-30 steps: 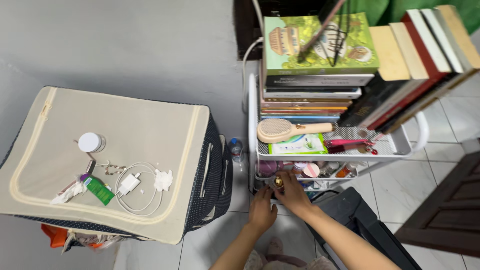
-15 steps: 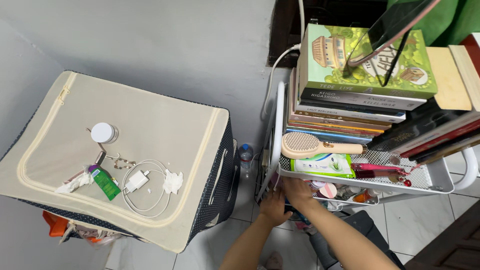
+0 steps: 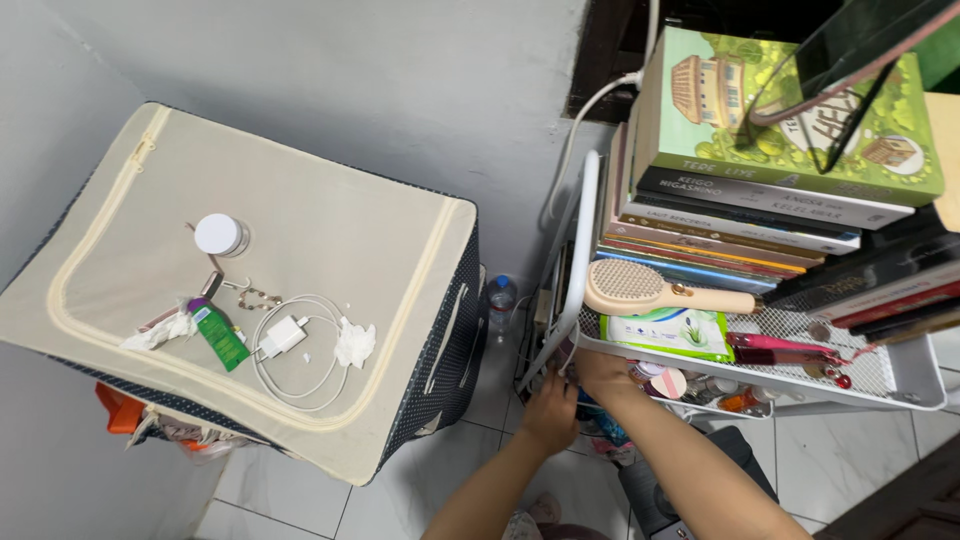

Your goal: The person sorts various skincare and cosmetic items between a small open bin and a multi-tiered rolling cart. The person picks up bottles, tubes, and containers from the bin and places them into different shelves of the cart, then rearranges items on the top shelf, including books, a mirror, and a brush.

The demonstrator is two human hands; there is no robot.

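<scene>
- Both hands have slid further under the top tray since the earlier frame, and the small gold-topped thing seen between them a second ago is now out of sight.
- Left hand (image 3: 552, 412) reaches into the lower shelf at the near left corner of the white wire cart (image 3: 583, 215); its fingers are tucked under the rim, so I cannot tell whether they are apart or together.
- Right hand (image 3: 602, 372) sits just beside it, knuckles up, fingertips hidden under the mesh tray (image 3: 880, 372); whether they are clamped on anything cannot be told.
- Small jars and bottles (image 3: 690, 385) with pink, white and orange caps crowd the lower shelf right of the hands.
- On the mesh tray lie a beige plastic hairbrush (image 3: 650, 290), a flat green-and-white packet (image 3: 668, 333) with a leaf picture, and a slim pink tube (image 3: 775, 343).
- A stack of books (image 3: 740, 220) fills the far side of the tray, topped by a glossy green cover (image 3: 790, 115) showing a building.
- To the left stands a cream fabric storage box (image 3: 330, 240) with dark dotted sides and a zip border.
- On its lid: a white round-lidded jar (image 3: 221, 234), a green tube (image 3: 220, 335), a white charger with coiled cable (image 3: 285, 337) and crumpled tissue (image 3: 354, 344).
- A clear water bottle (image 3: 499, 297) stands on the tiled floor between box and cart.
</scene>
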